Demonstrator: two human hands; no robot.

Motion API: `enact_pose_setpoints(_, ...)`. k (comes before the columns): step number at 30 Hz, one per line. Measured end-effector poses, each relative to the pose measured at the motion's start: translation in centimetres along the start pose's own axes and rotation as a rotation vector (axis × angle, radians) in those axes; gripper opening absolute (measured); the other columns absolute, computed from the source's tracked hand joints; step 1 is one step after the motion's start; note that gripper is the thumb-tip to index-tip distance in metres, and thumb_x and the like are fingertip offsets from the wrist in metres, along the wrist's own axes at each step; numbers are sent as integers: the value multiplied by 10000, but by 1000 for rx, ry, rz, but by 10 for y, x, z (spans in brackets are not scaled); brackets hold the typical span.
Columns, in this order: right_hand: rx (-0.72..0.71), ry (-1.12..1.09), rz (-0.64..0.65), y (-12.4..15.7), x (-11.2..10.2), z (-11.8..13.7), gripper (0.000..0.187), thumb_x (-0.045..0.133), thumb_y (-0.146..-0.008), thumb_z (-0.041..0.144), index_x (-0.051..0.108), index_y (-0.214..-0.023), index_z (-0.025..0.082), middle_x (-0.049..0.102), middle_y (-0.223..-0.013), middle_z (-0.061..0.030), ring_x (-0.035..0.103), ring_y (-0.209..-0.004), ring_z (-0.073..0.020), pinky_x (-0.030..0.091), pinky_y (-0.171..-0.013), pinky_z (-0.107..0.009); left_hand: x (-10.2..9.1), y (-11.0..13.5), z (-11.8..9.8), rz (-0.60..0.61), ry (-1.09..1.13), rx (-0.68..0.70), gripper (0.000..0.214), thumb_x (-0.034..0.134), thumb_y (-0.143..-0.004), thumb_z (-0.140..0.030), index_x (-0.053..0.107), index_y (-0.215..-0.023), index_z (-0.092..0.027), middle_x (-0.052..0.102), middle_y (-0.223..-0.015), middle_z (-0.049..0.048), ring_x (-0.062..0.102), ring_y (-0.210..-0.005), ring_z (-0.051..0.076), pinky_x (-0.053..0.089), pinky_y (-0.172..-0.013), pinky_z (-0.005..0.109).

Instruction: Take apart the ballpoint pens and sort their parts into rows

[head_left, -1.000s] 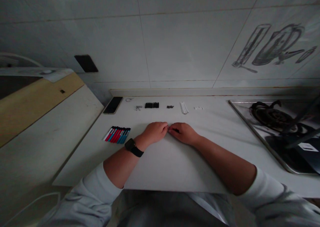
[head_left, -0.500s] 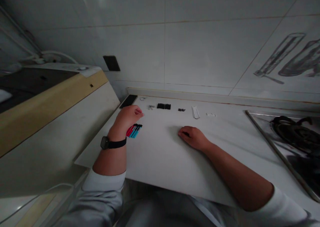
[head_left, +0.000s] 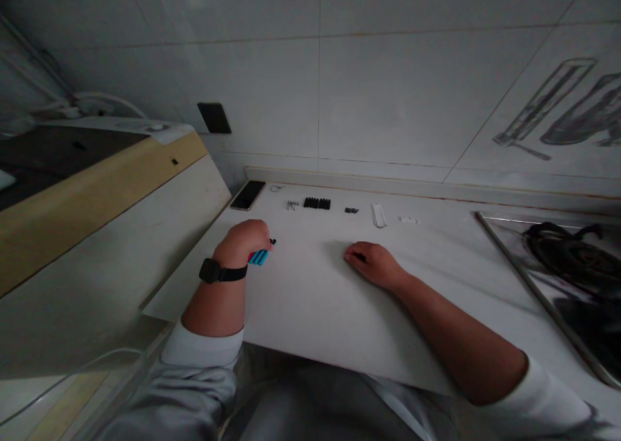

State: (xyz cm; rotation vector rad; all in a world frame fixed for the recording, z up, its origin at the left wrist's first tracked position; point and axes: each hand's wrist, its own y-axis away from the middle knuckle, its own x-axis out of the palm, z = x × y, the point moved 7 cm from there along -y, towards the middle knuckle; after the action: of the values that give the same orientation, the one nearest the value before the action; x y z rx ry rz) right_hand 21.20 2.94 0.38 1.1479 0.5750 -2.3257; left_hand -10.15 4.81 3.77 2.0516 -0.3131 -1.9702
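Note:
My left hand (head_left: 242, 242) is curled down over a row of red and blue pens (head_left: 259, 257) at the left of the white counter (head_left: 315, 305). A black pen tip (head_left: 273, 241) sticks out from its fingers, and the hand hides most of the row. A black watch (head_left: 216, 272) is on that wrist. My right hand (head_left: 374, 264) rests on the counter's middle with its fingers curled under. I cannot see anything in it.
Along the back lie a phone (head_left: 247, 194), small springs (head_left: 292, 204), a row of black caps (head_left: 317, 203), small dark parts (head_left: 352, 210), thin white tubes (head_left: 379, 215) and white bits (head_left: 408, 220). A gas hob (head_left: 557, 253) is at the right, a wood-edged appliance (head_left: 97, 189) at the left.
My hands were together at the middle. The left hand moved away to the left and came down onto the pen row. The right hand stayed put. The view has turned left.

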Motion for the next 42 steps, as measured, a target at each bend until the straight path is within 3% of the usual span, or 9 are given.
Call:
enact_pose_setpoints(4,-9,-4,-1,0,-1,2,236,533,-999,330,734,-955,213,737,-942,-62,654,-831,-185,460,-760,-296,6,-3,-12,-31,25,52,161,779,-664,-341,724,-609,-199,670,-575,67,629,-616,209,419,-635,302)
enact_pose_setpoints(7,-11,-2,-2,0,-1,2,237,534,-1000,331,735,-960,212,735,-947,-65,657,-835,-188,463,-763,-298,10,-4,-32,-85,100,175,104,792,-618,-257,704,-578,-219,650,-559,39,582,-557,191,395,-604,300)
enact_pose_setpoints(14,-21,-17,-23,0,-2,3,242,535,-1003,342,738,-966,215,733,-918,-60,641,-811,-183,443,-740,-292,10,22,-113,-169,420,699,109,728,-739,-207,752,-835,-251,716,-752,-6,621,-662,167,390,-620,268)
enact_pose_setpoints(20,-51,-92,-19,2,0,8,227,548,-999,353,719,-1005,204,708,-856,-40,603,-741,-157,418,-688,-271,8,36,-153,-341,369,875,126,720,-868,-243,758,-988,-255,744,-984,49,668,-939,230,457,-845,323)
enact_pose_setpoints(24,-64,-114,-61,1,0,6,175,589,-968,298,723,-1024,200,720,-918,-54,622,-794,-164,439,-731,-276,11,35,-160,-355,434,902,124,740,-877,-253,759,-1000,-249,748,-994,46,670,-959,224,465,-886,335)
enact_pose_setpoints(32,-46,-146,-124,1,-5,3,149,595,-940,237,692,-1046,197,688,-955,-58,616,-831,-166,464,-758,-278,20,14,-149,-255,980,743,191,753,-861,-347,694,-914,-173,696,-826,21,634,-773,151,491,-737,273)
enact_pose_setpoints(42,27,-180,-123,0,-4,0,112,620,-926,262,705,-967,201,697,-866,-27,586,-731,-143,427,-687,-260,34,2,-155,-61,1358,782,286,763,-852,-378,600,-969,-175,736,-1028,89,702,-939,175,542,-908,349)
